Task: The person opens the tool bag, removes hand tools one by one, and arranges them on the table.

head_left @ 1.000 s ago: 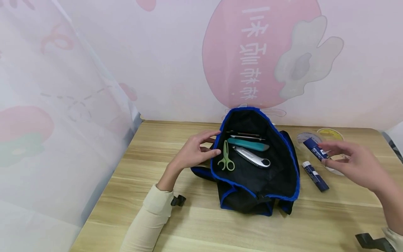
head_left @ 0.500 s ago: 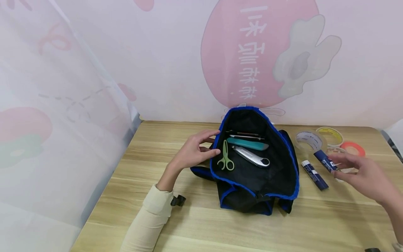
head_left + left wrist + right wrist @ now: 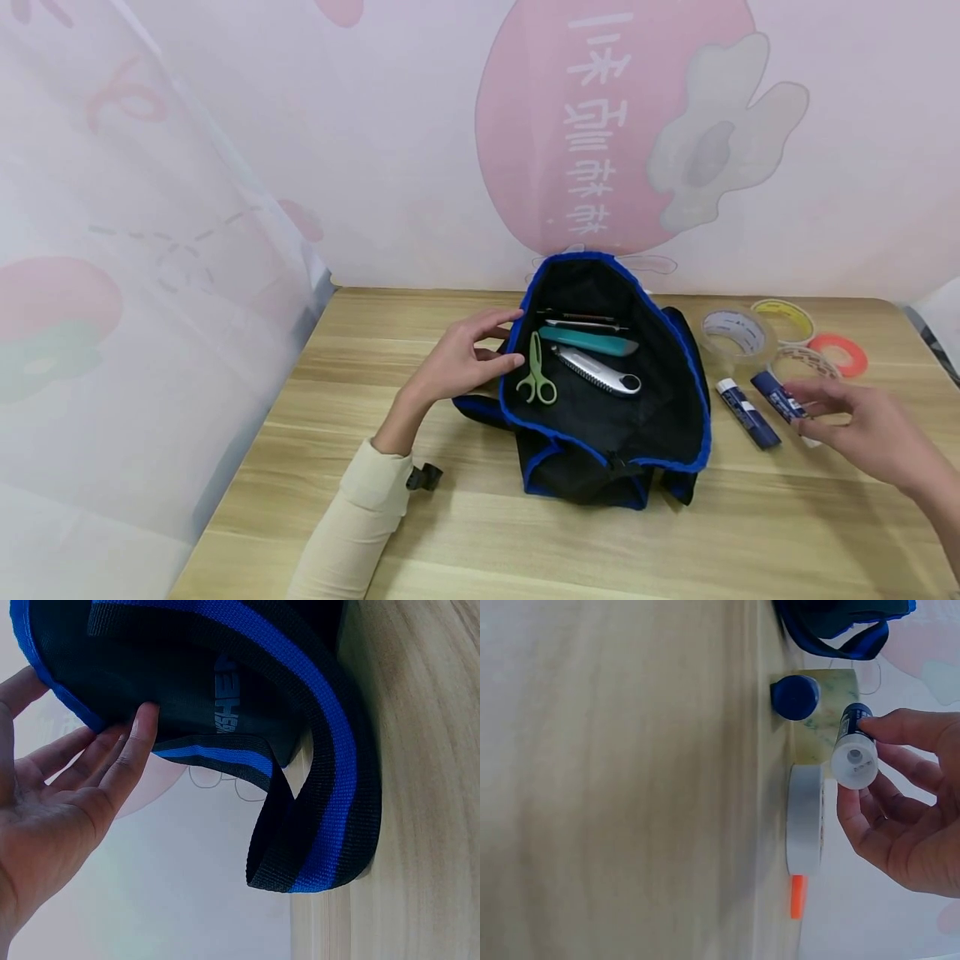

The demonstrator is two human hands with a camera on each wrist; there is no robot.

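Observation:
A black tool bag (image 3: 660,417) with blue edging stands open on the table. My left hand (image 3: 468,358) holds its left rim, the thumb over the edge and the other fingers against the outside. In the right hand (image 3: 873,429) a navy glue stick (image 3: 776,393) is pinched; its white end (image 3: 855,766) faces the right wrist camera. It is held above the table near a second navy glue stick (image 3: 748,415) that lies to the right of the bag. Inside the bag lie green scissors (image 3: 537,379), a silver utility knife (image 3: 596,371), a teal cutter (image 3: 588,341) and thin pen-like items (image 3: 585,325).
Behind the glue sticks sit several tape rolls: a wide clear one (image 3: 738,333), a yellow one (image 3: 783,321), a pale one (image 3: 806,360) and an orange-red one (image 3: 847,354). A webbing strap (image 3: 341,772) loops from the bag's left side. A patterned curtain (image 3: 405,167) hangs behind the table.
My right hand has moved down and towards the right with the glue stick, away from the tape rolls, which show more fully. The left hand has stayed at the rim.

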